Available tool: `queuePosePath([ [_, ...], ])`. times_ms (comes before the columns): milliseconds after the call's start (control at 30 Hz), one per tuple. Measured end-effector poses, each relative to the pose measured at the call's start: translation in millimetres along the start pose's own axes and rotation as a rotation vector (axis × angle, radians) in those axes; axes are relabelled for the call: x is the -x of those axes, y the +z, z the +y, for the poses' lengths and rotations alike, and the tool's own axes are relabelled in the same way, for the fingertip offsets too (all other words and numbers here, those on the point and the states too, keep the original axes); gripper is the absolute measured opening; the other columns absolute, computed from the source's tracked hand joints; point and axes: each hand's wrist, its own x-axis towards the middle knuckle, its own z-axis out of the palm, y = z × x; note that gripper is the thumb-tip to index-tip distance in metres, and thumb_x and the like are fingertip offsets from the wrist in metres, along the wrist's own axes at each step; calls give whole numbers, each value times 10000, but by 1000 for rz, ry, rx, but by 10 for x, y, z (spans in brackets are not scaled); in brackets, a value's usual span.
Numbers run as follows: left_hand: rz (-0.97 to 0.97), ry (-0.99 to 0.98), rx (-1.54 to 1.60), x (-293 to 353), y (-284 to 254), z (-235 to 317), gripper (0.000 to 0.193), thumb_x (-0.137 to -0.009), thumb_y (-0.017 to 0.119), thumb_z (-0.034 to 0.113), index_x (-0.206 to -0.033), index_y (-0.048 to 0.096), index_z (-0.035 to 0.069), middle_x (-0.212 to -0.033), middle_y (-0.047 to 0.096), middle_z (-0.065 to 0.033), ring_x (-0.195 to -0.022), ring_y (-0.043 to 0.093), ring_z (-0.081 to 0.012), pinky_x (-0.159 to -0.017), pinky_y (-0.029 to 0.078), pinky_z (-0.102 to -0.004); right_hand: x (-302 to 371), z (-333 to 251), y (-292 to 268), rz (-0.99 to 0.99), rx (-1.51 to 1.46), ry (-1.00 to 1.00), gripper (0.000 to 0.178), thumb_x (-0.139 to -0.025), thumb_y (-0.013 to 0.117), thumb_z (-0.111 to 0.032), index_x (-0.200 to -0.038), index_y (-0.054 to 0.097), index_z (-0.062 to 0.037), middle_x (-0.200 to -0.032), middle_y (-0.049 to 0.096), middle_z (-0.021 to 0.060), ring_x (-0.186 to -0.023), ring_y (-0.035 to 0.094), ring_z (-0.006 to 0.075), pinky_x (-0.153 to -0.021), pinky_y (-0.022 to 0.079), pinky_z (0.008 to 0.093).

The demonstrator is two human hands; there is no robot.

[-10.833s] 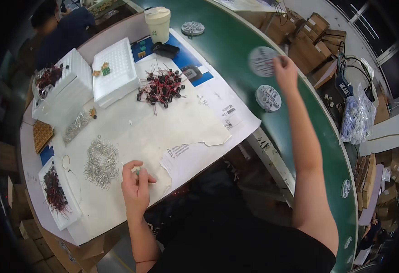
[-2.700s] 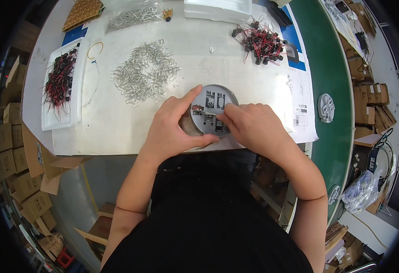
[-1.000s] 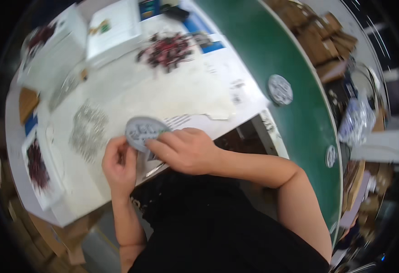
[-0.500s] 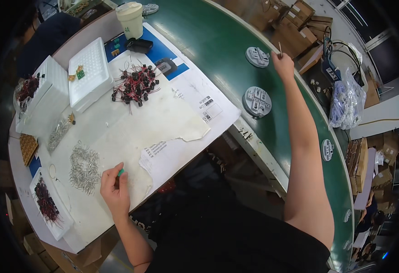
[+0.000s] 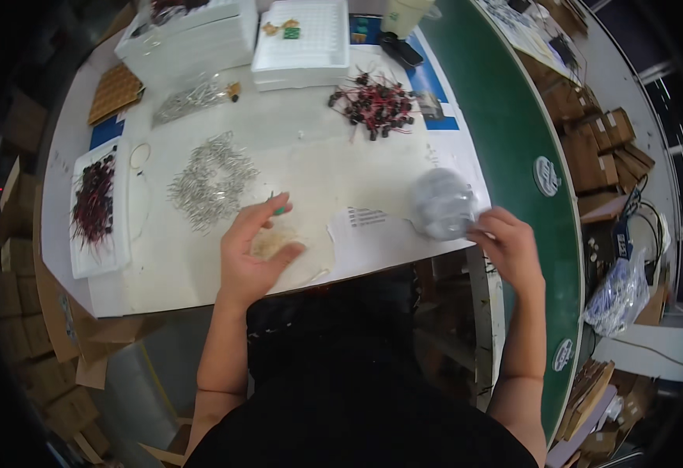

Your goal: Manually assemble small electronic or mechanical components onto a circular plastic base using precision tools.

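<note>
My right hand [image 5: 509, 246] pinches the near right rim of a round grey disc-shaped part [image 5: 441, 204], tilted and smeared by motion, over the table's right side. A thin stick seen in that hand earlier cannot be made out. My left hand [image 5: 254, 253] is over the near middle of the table, thumb spread from the fingers. A small green piece [image 5: 280, 209] shows at its fingertips and seems held by the curled fingers; most of it is hidden. Just beyond that hand lies a loose pile of small shiny metal pieces [image 5: 215, 179].
Black components with red wires [image 5: 376, 108] lie in a heap at the back; more fill a white tray [image 5: 84, 265] at left. White foam trays [image 5: 302, 70] and a cup [image 5: 405, 15] stand behind. Along the right runs a green conveyor [image 5: 525, 257] carrying grey discs [image 5: 546, 176].
My right hand has come back from the conveyor's far side to the table with a grey disc. My left thumb has spread from its fingers. The view has turned leftward toward the table.
</note>
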Motion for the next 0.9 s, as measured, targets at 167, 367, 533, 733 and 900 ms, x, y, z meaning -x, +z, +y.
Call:
queuePosePath([
  [167,-92,119,-341,0,-27,65,858,-724,956,306,-1481,614,90,-1332,656,-131,-1286,577,-338,-1040,513,-432,-1236,-464,697,-273,-112,-321,161,-897,765,-43,-1058,760,-50,-1024,740,120,-913,732,339,-769,577,400],
  [367,-125,146,-452,59,4,-43,866,-693,952,361,-1454,632,100,-1334,638,-133,-1253,557,-363,-1074,491,-467,-2180,-1027,1398,-320,-230,-401,155,-904,767,-136,-1045,769,-73,-974,724,148,-937,716,353,-823,566,448],
  [533,-128,147,-421,69,26,-34,878,-664,957,376,-1437,645,100,-1307,650,-122,-1218,563,-363,-1066,491,-468,-2316,-1376,1880,-410,-85,-356,155,-900,755,-232,-1014,772,-129,-974,712,129,-973,716,338,-840,567,478],
  [733,-149,208,-426,73,13,-83,861,-649,966,362,-1407,666,87,-1262,663,-126,-1213,560,-369,-1061,477,-472,-2199,-1207,1945,-218,-183,-324,108,-913,737,-243,-956,779,-154,-965,713,94,-938,720,344,-808,574,478],
  [900,-168,176,-461,58,74,-66,862,-634,981,304,-1398,665,60,-1251,664,-135,-1217,556,-374,-1061,463,-478,-1984,-993,1842,-36,-89,-203,123,-902,755,-239,-936,776,-123,-973,725,86,-871,727,347,-762,580,471],
])
